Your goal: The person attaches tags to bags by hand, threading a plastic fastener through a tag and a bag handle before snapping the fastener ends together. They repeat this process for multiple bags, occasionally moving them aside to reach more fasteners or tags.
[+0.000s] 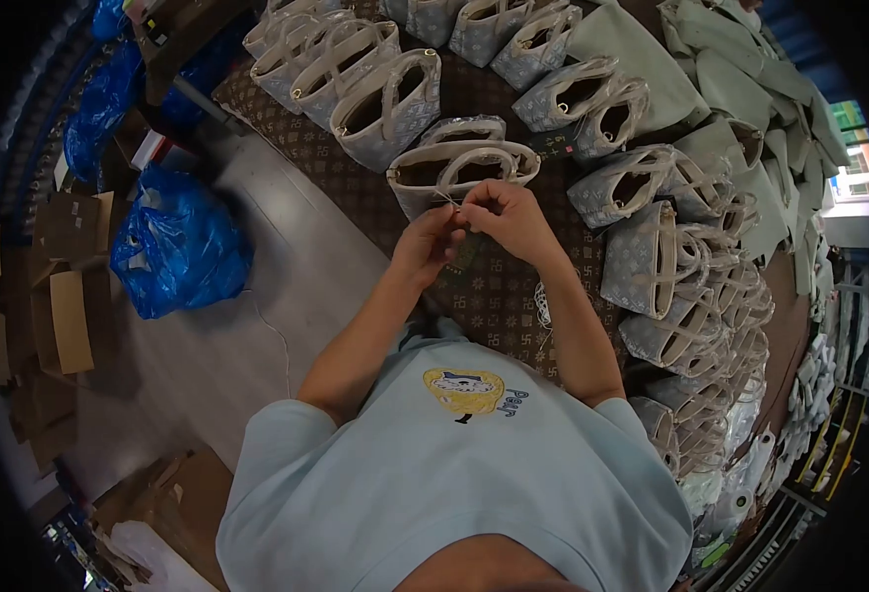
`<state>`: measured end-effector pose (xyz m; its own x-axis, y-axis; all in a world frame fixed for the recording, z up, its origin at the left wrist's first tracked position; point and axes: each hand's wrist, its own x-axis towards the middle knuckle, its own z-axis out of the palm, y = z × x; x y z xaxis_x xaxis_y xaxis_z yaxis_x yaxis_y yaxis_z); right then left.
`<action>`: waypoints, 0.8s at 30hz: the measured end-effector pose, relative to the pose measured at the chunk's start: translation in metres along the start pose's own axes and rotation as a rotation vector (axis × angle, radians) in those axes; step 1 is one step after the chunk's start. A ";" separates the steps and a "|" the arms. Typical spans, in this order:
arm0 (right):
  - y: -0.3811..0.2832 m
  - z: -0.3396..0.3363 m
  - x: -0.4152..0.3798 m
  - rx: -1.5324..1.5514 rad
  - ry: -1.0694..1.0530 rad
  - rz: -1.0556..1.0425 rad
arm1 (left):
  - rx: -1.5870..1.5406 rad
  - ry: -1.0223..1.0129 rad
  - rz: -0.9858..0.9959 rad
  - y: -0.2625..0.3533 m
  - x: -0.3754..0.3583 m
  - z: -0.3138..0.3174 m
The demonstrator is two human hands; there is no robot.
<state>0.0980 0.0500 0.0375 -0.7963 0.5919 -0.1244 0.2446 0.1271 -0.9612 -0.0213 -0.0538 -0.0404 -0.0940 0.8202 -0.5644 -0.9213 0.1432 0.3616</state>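
Observation:
My left hand point(427, 245) and my right hand point(509, 223) meet in front of a grey patterned handbag point(410, 200) with pale handles. Both are closed, thumb and fingers pinching a thin white string point(451, 200) between them. The string runs close by the bag's front handle, and the fingertips overlap the bag's near side in this view. Below my hands, a small dark tag with green marks point(466, 256) shows against the brown patterned cloth point(499, 311). Beside my right forearm hangs a bundle of white string point(543, 305).
More patterned handbags point(387, 109) stand in rows ahead and along the right point(640, 259). Pale green-grey fabric pieces point(642, 59) pile up at the far right. On the left are a blue plastic bag point(183, 247) and open cardboard boxes point(70, 321) on the grey floor point(282, 212).

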 end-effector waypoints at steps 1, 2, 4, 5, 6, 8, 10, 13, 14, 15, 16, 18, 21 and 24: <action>0.003 0.001 -0.002 0.004 0.007 0.005 | 0.150 0.009 0.073 0.001 -0.008 0.002; 0.004 0.003 -0.002 0.008 -0.015 0.035 | 0.299 0.015 0.150 0.002 -0.016 0.006; 0.007 0.006 -0.003 0.016 -0.040 0.067 | 0.404 0.041 0.219 0.002 -0.029 0.010; 0.009 0.006 -0.002 -0.045 0.007 0.025 | 0.503 0.064 0.297 0.002 -0.033 0.010; 0.009 0.006 -0.001 -0.108 0.054 -0.017 | 0.502 0.065 0.299 0.002 -0.035 0.009; 0.003 0.005 -0.003 -0.110 0.024 -0.016 | 0.499 0.037 0.354 0.003 -0.037 0.006; -0.003 0.005 -0.003 -0.114 -0.007 -0.012 | 0.497 0.014 0.367 0.004 -0.036 0.005; -0.004 0.005 -0.001 -0.168 -0.012 -0.015 | 0.504 -0.018 0.367 0.007 -0.038 0.009; -0.002 0.006 -0.001 -0.166 -0.008 -0.001 | 0.511 -0.024 0.359 0.008 -0.039 0.011; 0.000 0.007 -0.001 -0.164 -0.006 0.015 | 0.509 -0.025 0.358 0.009 -0.038 0.010; 0.002 0.008 0.000 -0.166 -0.006 0.016 | 0.508 -0.032 0.351 0.009 -0.038 0.010; 0.005 0.010 0.001 -0.116 0.018 0.001 | 0.505 -0.041 0.344 0.010 -0.035 0.009; -0.001 0.009 0.000 -0.051 0.033 0.022 | 0.475 -0.071 0.329 0.011 -0.034 0.008; 0.003 0.009 0.000 -0.059 0.042 0.011 | 0.447 -0.089 0.325 0.012 -0.034 0.011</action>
<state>0.0938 0.0435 0.0329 -0.7698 0.6262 -0.1236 0.2869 0.1665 -0.9434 -0.0250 -0.0743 -0.0085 -0.2962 0.9022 -0.3136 -0.5990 0.0803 0.7967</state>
